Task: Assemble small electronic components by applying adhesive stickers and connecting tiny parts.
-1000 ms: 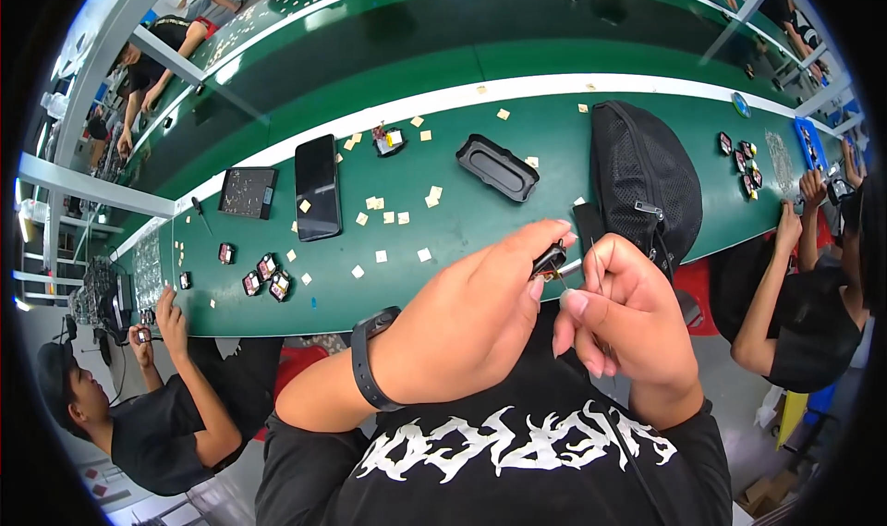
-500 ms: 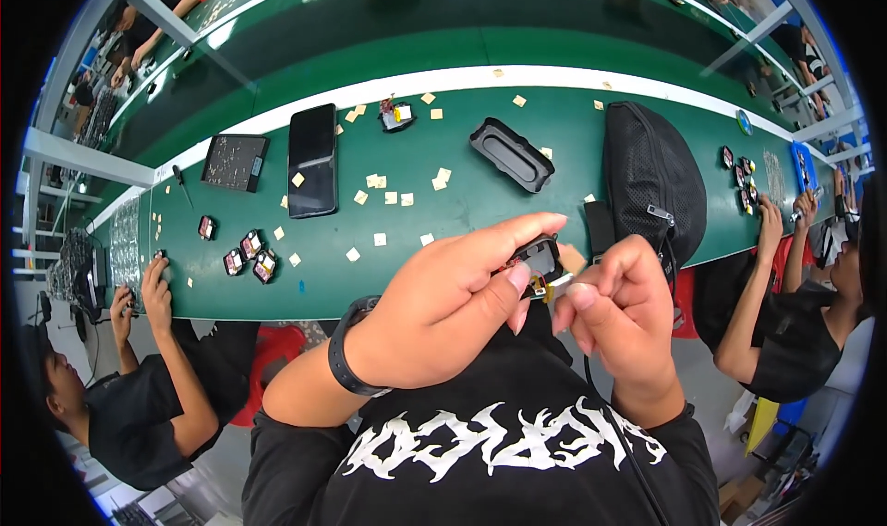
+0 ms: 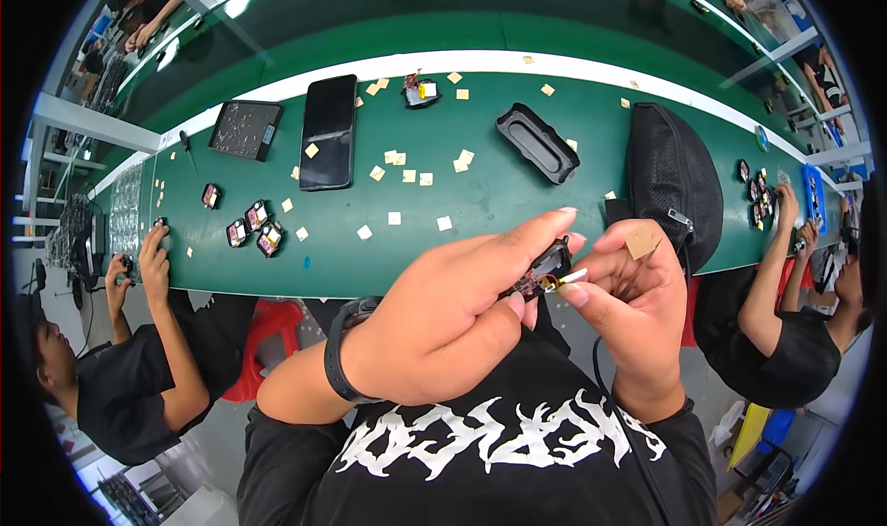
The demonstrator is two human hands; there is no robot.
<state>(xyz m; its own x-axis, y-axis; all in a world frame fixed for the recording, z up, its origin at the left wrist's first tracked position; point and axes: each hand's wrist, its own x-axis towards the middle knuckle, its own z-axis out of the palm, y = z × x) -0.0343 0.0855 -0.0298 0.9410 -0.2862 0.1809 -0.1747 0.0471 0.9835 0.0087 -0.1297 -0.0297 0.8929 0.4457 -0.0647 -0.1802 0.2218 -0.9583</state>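
My left hand (image 3: 439, 309) is closed round a small black plastic housing (image 3: 556, 256), with a circuit board (image 3: 528, 286) and thin red wires at its side. My right hand (image 3: 637, 299) has its thumb and fingers closed at a small white battery (image 3: 573, 276) with a yellow end, next to the housing. A tan square pad (image 3: 641, 243) lies against the fingers of that hand. The inside of the housing is partly hidden by my left fingers.
On the green table (image 3: 370, 258) lie several tan pads, a black phone (image 3: 328, 133), a black tray (image 3: 247, 129), a black case shell (image 3: 538, 144) and a black pouch (image 3: 673, 179). Several small assemblies (image 3: 257, 217) sit to the left. People work on both sides.
The housing has turned in my left hand, so the board and wires show more. The tan pad has moved from beside the housing onto my right fingers. My view has shifted slightly.
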